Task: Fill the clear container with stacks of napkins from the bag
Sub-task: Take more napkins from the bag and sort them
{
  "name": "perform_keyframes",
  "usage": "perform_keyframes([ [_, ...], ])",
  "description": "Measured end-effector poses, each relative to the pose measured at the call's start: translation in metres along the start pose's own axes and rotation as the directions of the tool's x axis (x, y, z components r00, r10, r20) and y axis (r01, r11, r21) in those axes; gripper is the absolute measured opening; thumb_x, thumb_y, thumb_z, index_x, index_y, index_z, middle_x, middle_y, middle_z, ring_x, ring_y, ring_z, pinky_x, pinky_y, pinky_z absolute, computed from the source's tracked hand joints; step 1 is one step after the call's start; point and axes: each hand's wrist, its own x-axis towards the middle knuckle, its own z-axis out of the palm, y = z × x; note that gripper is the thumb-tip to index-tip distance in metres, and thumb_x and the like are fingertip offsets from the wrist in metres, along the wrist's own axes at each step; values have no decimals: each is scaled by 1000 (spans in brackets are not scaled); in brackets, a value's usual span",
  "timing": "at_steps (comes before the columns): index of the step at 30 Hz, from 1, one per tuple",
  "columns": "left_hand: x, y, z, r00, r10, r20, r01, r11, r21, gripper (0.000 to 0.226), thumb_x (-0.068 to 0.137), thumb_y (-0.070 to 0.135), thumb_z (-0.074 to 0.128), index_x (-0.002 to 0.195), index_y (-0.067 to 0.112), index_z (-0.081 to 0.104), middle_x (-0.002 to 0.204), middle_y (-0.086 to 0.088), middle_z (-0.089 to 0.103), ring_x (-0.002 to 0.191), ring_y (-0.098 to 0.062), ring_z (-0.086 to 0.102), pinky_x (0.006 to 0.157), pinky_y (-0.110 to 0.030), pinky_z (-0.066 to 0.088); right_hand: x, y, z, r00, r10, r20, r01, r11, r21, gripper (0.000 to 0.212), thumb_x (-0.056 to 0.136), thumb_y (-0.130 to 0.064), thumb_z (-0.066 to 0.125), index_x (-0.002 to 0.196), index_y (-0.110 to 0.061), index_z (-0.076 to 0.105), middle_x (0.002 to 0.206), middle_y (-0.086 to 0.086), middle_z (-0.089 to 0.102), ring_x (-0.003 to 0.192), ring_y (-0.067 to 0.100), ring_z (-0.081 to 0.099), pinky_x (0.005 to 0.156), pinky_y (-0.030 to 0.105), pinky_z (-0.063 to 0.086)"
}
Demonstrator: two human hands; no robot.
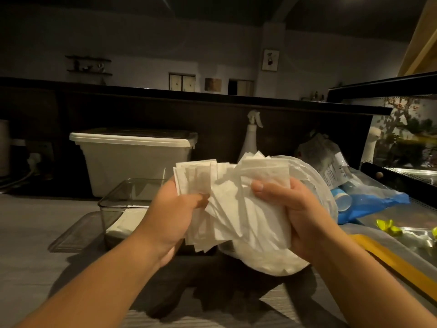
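Napkins (236, 204) in one loose bundle, clutched by left grip (175, 216) and right grip (298, 209); one clear container (111, 209) behind.

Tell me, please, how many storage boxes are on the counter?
2: the white lidded bin at the back left, and the clear container in front of it. More may hide behind the bag.
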Motion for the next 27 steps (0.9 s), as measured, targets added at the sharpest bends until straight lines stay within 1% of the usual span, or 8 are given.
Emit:
perform_keyframes([
  [2,-1,-1,3,998,-40,41,42,998,-37,33,93,-6,53,103,20,70,91,-3,77,81,-17,74,62,-30,61,1,8,3,997,5,-81,-10,998,-63,54,68,-21,86,117,-13,65,104,11,75,92,30,74,73,41,61],
  [4,1,-3,2,997,-63,52,66,996,-53,34,92,-9,51,102,17,71,96,-10,76,86,-24,74,74,-40,61,1,14,7,988,-40,-146,20,990,-137,51,65,-29,80,113,-20,67,103,6,75,94,28,74,79,44,62],
  [7,2,-4,1,993,-107,49,111,989,-94,30,93,-5,50,104,13,72,99,-14,75,90,-30,74,81,-46,58,1,20,10,982,-59,-178,31,987,-159,52,62,-36,79,112,-25,66,102,0,75,96,25,73,83,46,61],
  [10,2,-3,0,991,-129,36,132,983,-124,28,95,-1,49,106,13,70,100,-14,76,89,-30,74,77,-43,59,2,21,9,982,-59,-181,32,989,-146,51,65,-37,78,113,-24,65,103,1,75,96,26,73,85,47,60],
  [15,2,3,-3,997,-77,-8,74,983,-170,26,94,-1,52,107,15,68,95,-10,77,83,-25,75,66,-37,61,1,19,6,978,-89,-190,72,993,-98,43,66,-28,84,106,-27,68,95,-2,75,89,21,74,72,35,61],
  [20,2,3,-3,997,-67,-40,59,983,-175,27,93,0,54,112,16,66,96,-7,77,86,-23,74,70,-38,58,3,21,1,975,-84,-206,87,996,4,51,65,-23,75,115,-18,67,102,9,74,94,30,73,76,43,60],
  [22,1,2,-1,997,-73,-31,67,983,-169,28,93,-1,53,109,17,67,94,-7,77,86,-22,74,68,-36,59,4,21,3,981,-51,-189,61,997,44,53,65,-20,83,116,-19,65,101,7,75,93,29,74,76,43,61],
  [27,-2,2,2,999,-52,-8,51,990,-131,25,94,-1,54,103,18,67,88,-3,77,80,-17,75,62,-29,59,7,23,3,967,21,-253,10,993,120,47,69,-25,77,115,-20,66,101,6,76,91,27,75,77,47,61],
])
